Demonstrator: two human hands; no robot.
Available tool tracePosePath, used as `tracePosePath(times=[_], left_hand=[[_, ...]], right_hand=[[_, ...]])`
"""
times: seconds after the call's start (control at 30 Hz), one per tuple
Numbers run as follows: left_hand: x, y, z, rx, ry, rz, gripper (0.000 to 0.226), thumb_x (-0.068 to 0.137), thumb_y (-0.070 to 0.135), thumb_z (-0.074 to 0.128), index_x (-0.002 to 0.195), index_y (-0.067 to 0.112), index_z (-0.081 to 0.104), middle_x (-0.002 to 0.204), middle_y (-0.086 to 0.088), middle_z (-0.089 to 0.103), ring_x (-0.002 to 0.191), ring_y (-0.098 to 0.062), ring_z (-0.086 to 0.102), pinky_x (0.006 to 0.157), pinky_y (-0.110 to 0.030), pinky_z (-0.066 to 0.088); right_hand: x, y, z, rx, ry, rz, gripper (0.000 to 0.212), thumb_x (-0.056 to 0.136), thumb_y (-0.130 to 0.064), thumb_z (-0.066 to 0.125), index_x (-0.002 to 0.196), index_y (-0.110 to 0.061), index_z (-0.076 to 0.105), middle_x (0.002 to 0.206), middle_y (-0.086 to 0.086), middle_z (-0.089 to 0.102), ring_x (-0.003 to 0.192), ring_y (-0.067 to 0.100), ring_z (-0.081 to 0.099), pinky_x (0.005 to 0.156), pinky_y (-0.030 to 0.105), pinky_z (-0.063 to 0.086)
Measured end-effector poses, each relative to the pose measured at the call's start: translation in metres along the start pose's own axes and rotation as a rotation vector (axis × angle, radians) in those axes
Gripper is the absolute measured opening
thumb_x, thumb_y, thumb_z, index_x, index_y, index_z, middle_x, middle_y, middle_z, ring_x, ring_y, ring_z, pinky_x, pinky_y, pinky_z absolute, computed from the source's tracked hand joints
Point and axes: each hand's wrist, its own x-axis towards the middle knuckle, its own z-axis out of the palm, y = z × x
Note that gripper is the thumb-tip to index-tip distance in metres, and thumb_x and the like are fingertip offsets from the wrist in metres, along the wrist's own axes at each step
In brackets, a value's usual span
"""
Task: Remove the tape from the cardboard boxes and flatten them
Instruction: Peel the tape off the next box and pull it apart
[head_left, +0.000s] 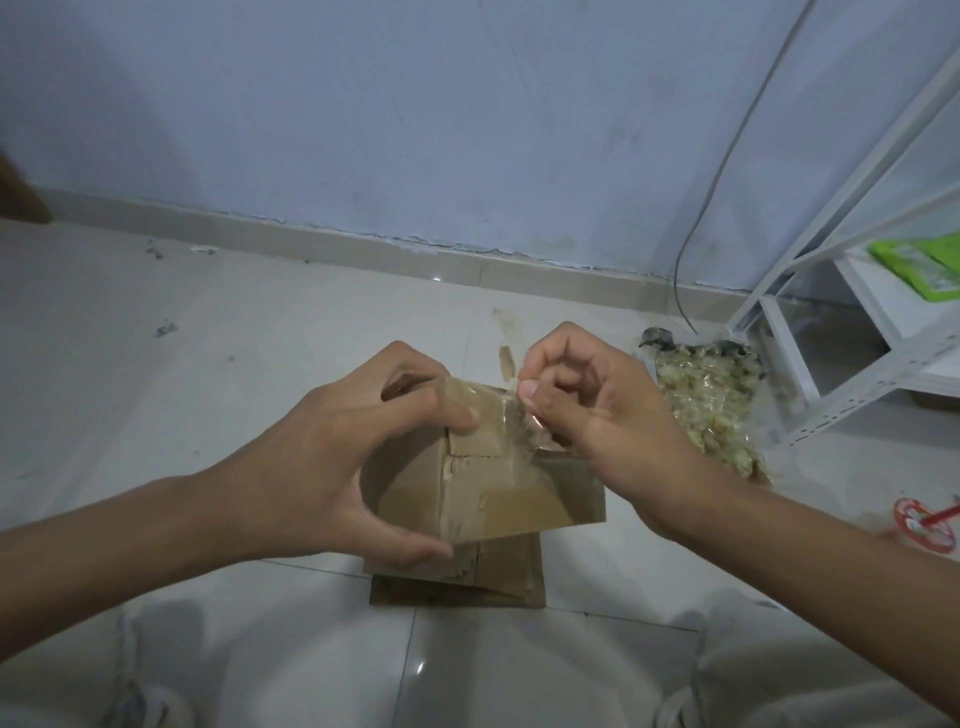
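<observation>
Peeling clear tape off a small brown cardboard box held above the floor.

The right hand (582, 410) pinches a lifted end of the clear glossy tape strip (511, 415) between thumb and curled fingers at the box's far top edge, while the left hand (363, 457) curls round the small brown cardboard box (498, 493), thumb pressing its top and fingers under its near left corner. The tape's long axis runs from that pinch toward the person down the box's face, so the peel likely goes up and away to the right. The box hangs just above flattened brown cardboard pieces (498, 582) on the pale tiled floor (208, 364); a heap of crumpled used tape (711, 395) lies to the right, near a white metal shelf frame (831, 332).
</observation>
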Motion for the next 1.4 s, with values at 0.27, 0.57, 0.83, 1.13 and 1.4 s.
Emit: tracePosePath(times=[0.27,0.57,0.83,1.13,1.4], left_hand=[[-0.001,0.001,0.001,0.107,-0.064,0.051,0.074,0.067,0.068,0.088,0.129,0.034,0.063,0.137,0.001,0.046,0.122,-0.018,0.054,0.084,-0.037,0.056],[-0.008,0.0,0.01,0.159,-0.192,0.097,0.072,0.074,0.068,0.084,0.134,0.038,0.058,0.146,-0.001,0.044,0.13,-0.021,0.05,0.096,-0.047,0.054],[-0.008,-0.001,0.009,0.27,-0.278,0.189,0.067,0.076,0.062,0.083,0.132,0.031,0.064,0.148,-0.009,0.047,0.144,-0.024,0.043,0.124,-0.062,0.022],[-0.015,0.001,0.007,0.183,-0.241,0.204,0.067,0.076,0.06,0.083,0.134,0.032,0.065,0.151,-0.004,0.045,0.146,-0.023,0.04,0.121,-0.067,0.024],[-0.017,-0.006,-0.009,0.034,0.012,0.056,0.068,0.069,0.057,0.089,0.121,0.026,0.057,0.143,-0.003,0.05,0.128,-0.021,0.056,0.089,-0.034,0.055]], right_hand=[[-0.004,-0.017,0.002,-0.135,-0.085,0.027,0.021,0.103,-0.008,0.046,0.104,-0.016,0.065,0.088,0.013,0.064,0.074,0.024,0.061,0.062,0.021,0.047],[0.006,-0.006,0.0,-0.757,-0.29,-0.193,0.031,0.088,-0.064,0.063,0.081,-0.034,0.057,0.071,-0.015,0.062,0.069,0.01,0.061,0.059,0.034,0.049],[0.002,-0.01,-0.006,-0.925,-0.5,-0.352,0.02,0.101,-0.039,0.054,0.086,-0.025,0.055,0.075,-0.009,0.062,0.067,0.014,0.056,0.064,0.039,0.047],[-0.005,0.0,-0.008,-0.651,-0.415,-0.203,0.02,0.098,-0.023,0.066,0.08,-0.017,0.061,0.069,-0.003,0.063,0.065,0.02,0.06,0.056,0.026,0.047],[-0.002,-0.009,-0.026,-0.208,-0.114,-0.06,0.024,0.101,-0.014,0.063,0.086,0.005,0.064,0.072,0.018,0.067,0.061,0.021,0.059,0.058,0.027,0.047]])
